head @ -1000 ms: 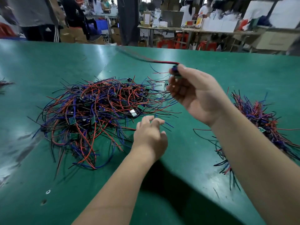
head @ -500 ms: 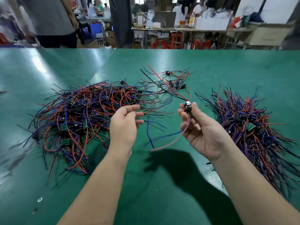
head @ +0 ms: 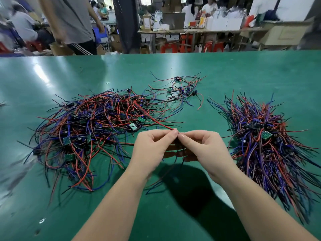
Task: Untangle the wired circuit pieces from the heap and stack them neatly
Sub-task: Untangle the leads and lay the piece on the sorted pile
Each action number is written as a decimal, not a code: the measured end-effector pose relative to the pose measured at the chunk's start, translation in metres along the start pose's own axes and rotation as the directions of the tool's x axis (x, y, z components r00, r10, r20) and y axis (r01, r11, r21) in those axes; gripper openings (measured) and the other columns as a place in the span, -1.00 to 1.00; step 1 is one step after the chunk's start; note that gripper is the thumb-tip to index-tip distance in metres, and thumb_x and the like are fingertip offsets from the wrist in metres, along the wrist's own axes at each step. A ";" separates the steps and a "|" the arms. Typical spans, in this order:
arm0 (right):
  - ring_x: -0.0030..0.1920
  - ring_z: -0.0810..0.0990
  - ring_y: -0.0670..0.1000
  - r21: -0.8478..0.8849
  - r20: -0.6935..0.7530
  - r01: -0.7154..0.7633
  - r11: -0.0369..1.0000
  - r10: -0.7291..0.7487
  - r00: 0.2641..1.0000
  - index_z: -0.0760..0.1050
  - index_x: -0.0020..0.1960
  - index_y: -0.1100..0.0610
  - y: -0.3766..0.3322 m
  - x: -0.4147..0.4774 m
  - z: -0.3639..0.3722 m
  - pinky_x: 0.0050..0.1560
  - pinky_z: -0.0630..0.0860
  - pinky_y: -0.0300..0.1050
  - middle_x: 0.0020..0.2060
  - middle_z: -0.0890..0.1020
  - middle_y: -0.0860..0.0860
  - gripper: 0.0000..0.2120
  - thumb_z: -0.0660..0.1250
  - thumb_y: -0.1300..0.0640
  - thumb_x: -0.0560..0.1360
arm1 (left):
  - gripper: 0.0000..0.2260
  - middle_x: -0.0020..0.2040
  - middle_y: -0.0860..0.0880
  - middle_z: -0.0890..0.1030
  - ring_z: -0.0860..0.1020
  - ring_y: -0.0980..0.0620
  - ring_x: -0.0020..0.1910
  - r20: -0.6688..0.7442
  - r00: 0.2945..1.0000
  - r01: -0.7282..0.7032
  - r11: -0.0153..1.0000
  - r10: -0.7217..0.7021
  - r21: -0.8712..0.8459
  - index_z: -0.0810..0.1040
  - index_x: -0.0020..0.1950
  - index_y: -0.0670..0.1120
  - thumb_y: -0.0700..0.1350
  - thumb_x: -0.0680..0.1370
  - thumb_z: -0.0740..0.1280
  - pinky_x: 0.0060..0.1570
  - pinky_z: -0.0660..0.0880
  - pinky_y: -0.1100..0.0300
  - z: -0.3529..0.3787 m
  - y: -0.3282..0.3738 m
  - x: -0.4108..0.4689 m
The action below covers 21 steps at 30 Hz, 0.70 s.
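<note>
The left hand (head: 152, 148) and right hand (head: 205, 148) meet fingertip to fingertip above the green surface (head: 243, 72), both pinching one wired piece (head: 157, 122). Its red wire slants up-left over the heap (head: 90, 129), and darker wires hang below the fingers. Its board seems hidden between them. The heap lies left, the stack (head: 264, 141) right, and a small cluster (head: 180, 89) lies behind.

Bright overhead light leaves glare on the green table (head: 243, 75) and dark near shadows; the bowed edges blur.
</note>
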State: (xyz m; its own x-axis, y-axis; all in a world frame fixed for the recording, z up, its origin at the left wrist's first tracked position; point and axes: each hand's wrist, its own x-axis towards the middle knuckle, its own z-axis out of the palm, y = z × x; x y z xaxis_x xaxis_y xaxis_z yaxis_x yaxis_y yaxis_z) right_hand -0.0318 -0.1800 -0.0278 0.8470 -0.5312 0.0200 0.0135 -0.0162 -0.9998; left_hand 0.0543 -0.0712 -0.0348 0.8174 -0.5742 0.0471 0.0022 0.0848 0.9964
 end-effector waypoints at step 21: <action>-0.47 0.51 -0.10 0.095 -0.026 -0.108 0.990 0.111 0.993 0.57 -0.18 0.18 0.002 0.011 -0.017 -0.47 0.38 -0.35 -0.42 0.64 0.05 -0.89 0.36 0.35 0.46 | -0.94 -0.30 -0.06 0.69 0.58 0.07 -0.34 0.139 0.987 0.040 0.953 -0.086 0.301 0.69 -0.17 -0.10 -0.15 0.39 0.52 -0.17 0.55 0.09 0.000 -0.001 -0.003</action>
State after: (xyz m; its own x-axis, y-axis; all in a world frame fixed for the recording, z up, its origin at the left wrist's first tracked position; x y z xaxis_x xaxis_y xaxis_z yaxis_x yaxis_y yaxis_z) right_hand -0.0311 -0.2005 -0.0290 0.8294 -0.5513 -0.0909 -0.0275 0.1223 -0.9921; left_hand 0.0514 -0.0696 -0.0364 0.7260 -0.6870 -0.0292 -0.1385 -0.1877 0.9724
